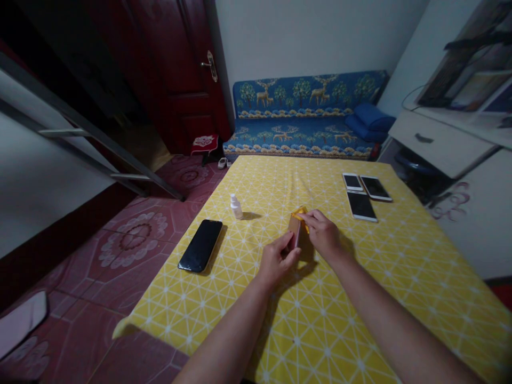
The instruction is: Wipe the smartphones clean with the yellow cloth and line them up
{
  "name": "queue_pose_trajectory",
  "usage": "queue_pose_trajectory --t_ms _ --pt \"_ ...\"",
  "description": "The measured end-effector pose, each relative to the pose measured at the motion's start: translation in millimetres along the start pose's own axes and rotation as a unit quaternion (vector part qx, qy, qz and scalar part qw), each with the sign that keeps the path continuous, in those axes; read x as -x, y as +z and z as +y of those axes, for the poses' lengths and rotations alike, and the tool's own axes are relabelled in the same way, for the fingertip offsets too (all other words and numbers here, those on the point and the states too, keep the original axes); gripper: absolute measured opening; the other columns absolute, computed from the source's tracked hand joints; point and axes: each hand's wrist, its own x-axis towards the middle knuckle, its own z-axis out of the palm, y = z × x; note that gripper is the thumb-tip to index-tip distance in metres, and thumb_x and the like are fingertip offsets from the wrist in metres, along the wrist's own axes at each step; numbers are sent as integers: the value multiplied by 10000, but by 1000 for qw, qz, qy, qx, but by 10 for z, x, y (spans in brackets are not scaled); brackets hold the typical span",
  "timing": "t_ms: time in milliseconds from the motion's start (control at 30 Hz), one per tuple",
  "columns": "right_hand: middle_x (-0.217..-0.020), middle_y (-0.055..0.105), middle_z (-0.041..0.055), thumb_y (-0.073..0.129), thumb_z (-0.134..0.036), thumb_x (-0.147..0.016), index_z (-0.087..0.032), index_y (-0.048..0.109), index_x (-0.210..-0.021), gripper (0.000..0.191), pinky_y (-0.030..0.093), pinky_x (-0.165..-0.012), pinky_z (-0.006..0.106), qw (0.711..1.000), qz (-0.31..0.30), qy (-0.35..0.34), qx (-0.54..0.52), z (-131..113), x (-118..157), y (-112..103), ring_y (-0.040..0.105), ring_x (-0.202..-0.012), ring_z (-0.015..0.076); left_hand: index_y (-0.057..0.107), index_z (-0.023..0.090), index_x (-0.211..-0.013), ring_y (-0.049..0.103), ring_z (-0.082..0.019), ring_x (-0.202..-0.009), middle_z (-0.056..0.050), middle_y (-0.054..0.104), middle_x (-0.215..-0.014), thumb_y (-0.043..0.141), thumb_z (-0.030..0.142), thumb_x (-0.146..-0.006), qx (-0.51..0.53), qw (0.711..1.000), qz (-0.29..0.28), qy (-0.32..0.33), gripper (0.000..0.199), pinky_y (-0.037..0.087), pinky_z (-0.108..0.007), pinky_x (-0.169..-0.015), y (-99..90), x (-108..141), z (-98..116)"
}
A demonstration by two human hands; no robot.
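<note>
- Beyond the bench, a blue patterned sofa stands against a pale wall.
- The yellow-covered bench is cut off at the bottom edge.
- The left hand grasps the lower end of a slab, which slants up and away from its fingers.
- The right hand pinches a yellow cloth at the slab's far end, partly hiding both.
- A black phone lies left of the hands; three flat devices lie to their right.
- A small white bottle stands near the phone, its label unreadable.
</note>
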Motion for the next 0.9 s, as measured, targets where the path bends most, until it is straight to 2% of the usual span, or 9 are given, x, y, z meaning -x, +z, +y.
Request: queue_pose_trajectory --t_ms 133,300,500,733,800,900 --pt "-982 693 57 439 -41 -859 -264 750 -1138 474 503 -745 266 999 -10 40 -10 55 -180 20 647 -873 179 680 155 -1259 614 -180 -774 -62 722 -964 636 376 -883 2 1000 -1 -2 438 500 -288 -733 -2 -2 22" --pt "-949 697 76 465 -105 -865 -231 779 -1080 401 516 -768 305 995 14 87 -42 103 -321 90 654 -871 209 682 146 -1259 627 -194 -792 -72 730 -967 638 394 -877 3 1000 6 -4 458 522 -316 -748 5 -1 5" --pt "-1032 748 104 533 -178 -815 -190 787 -1032 334 519 -936 391 965 49 158 -202 183 -374 218 680 -985 245 693 135 -1249 625 -193 -780 -80 736 -982 637 376 -867 5 1000 16 -1 455 531 -324 -757 9 -4 -18" --pt "-1099 766 90 538 -288 -810 -179 748 -1121 391 579 -856 380 945 27 191 -265 238 -326 329 726 -958 243 702 121 -1229 634 -192 -790 -54 737 -924 471 374 -951 71 997 8 -8 441 518 -278 -714 -53 7 12" --pt "-1091 768 86 541 -292 -805 -182 752 -1109 386 578 -866 377 945 19 193 -265 232 -312 342 725 -959 240 720 111 -1186 615 -177 -738 -36 718 -846 479 367 -935 76 997 8 -23 432 495 -257 -675 -61 12 40" --pt "-1069 773 61 541 -260 -794 -215 763 -1055 345 568 -893 395 949 8 195 -246 223 -301 349 715 -977 237 761 101 -990 564 -151 -642 -16 655 -699 509 379 -901 85 995 -11 -51 386 457 -235 -613 -51 16 93"
